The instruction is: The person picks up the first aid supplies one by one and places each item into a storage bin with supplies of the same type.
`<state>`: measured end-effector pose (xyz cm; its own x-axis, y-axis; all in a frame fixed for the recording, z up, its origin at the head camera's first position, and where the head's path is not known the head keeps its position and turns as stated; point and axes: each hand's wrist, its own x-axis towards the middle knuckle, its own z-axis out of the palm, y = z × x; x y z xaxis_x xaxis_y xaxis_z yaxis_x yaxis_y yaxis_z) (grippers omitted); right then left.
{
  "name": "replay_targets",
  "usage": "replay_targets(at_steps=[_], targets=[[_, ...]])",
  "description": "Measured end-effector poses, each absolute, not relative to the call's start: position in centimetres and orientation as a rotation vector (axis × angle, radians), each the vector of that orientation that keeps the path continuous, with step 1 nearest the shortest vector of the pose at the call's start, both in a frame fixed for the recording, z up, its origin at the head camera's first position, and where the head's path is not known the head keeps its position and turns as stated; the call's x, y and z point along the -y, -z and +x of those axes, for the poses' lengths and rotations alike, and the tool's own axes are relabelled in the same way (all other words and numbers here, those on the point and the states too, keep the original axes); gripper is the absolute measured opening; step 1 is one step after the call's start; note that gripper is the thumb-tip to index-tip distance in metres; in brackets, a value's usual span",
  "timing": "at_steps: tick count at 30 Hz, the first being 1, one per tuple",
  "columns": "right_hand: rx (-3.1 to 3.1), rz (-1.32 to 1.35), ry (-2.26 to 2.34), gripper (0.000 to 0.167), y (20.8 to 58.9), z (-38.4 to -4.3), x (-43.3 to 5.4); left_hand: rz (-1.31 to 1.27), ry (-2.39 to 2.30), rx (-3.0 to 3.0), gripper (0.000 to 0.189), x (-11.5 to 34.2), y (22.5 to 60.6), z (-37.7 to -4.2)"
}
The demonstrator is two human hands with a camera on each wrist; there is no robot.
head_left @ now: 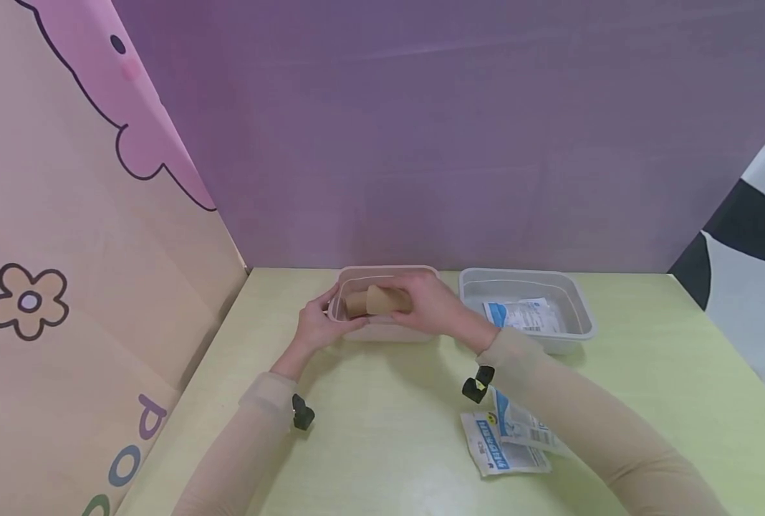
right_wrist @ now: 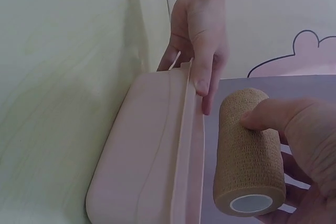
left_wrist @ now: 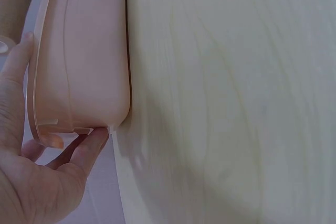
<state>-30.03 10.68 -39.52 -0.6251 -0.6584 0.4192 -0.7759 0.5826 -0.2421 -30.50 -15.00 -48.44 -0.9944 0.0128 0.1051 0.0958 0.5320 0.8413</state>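
Observation:
My left hand (head_left: pixel 321 326) grips the left end of a pink plastic basket (head_left: pixel 389 331); in the left wrist view its thumb lies along the rim and its fingers are against the end wall. My right hand (head_left: pixel 430 301) holds a tan elastic bandage roll (right_wrist: pixel 247 153) above the basket, thumb on one side and fingers behind. The roll's textured surface and pale core show in the right wrist view. Another tan roll (head_left: pixel 355 304) is visible inside the basket, left of the held one. The right hand hides part of the basket's interior.
To the right stands a white plastic basket (head_left: pixel 579 331) holding blue-and-white packets (head_left: pixel 527 315). Nearer on the table (head_left: pixel 357 444), more such packets (head_left: pixel 495 448) lie overlapping, partly under the right forearm. A purple wall (head_left: pixel 421 143) rises behind the baskets.

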Motion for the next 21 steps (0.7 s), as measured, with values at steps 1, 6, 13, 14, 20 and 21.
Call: replay_targets(at_steps=[1, 6, 13, 14, 20, 21], targets=[[2.544, 1.168, -0.592, 0.053, 39.6, -30.1, -10.6, -0.093, 1.476, 2.673, 0.107, 15.0, 48.4, -30.4], [2.569, 1.128, -0.580, 0.053, 40.2, -30.9, -10.4, -0.092, 1.482, 2.666, 0.107, 15.1, 48.3, -30.4], [2.594, 1.122, -0.554, 0.053, 40.5, -31.4, -10.0, -0.101, 1.468, 2.662, 0.107, 15.1, 48.4, -30.5], [2.599, 1.124, -0.555, 0.053, 40.6, -31.5, -10.0, -0.102, 1.469, 2.663, 0.107, 15.0, 48.5, -30.5], [2.637, 1.152, -0.575, 0.053, 40.9, -32.0, -9.7, -0.104, 1.488, 2.658, 0.106, 14.9, 48.5, -30.5], [2.643, 1.157, -0.575, 0.052, 41.0, -32.0, -9.7, -0.106, 1.487, 2.659, 0.106, 14.9, 48.5, -30.5]])
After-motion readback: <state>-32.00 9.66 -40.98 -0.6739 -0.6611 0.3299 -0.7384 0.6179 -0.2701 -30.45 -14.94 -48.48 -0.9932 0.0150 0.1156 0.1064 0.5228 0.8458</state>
